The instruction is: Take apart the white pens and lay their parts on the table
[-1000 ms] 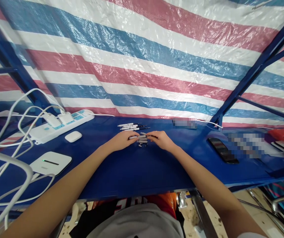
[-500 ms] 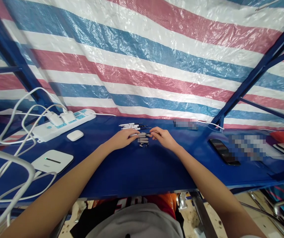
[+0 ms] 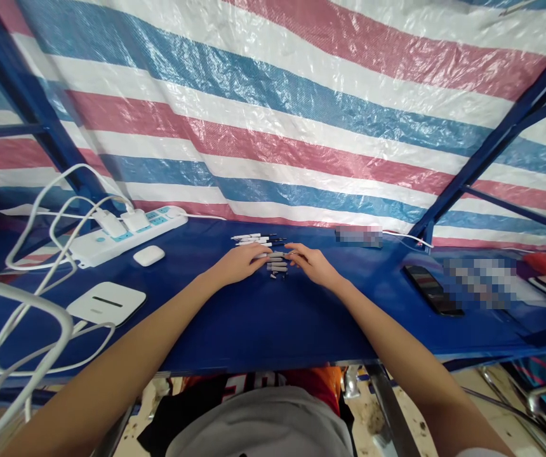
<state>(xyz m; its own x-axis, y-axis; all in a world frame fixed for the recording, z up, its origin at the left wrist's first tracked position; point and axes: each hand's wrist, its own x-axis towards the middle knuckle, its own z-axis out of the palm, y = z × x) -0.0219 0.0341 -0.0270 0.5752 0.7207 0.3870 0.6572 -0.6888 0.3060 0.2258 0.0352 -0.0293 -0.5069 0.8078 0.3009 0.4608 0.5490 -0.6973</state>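
Reaching across a blue bench [image 3: 263, 330], the left hand [image 3: 237, 263] and right hand [image 3: 315, 265] curl their grips loosely at small grey pen parts [image 3: 277, 266]; any actual hold is too small to tell

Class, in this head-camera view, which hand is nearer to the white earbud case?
Left. The left hand rests to the right of the white earbud case, not touching it; the right hand lies further right still, beyond the left hand.

on the worktop [image 3: 263, 330], pens [image 3: 254, 240] behind pen parts [image 3: 277, 266], those between left hand [image 3: 237, 264] and right hand [image 3: 313, 264]; power strip [image 3: 125, 236] left, phone [image 3: 431, 289] right.
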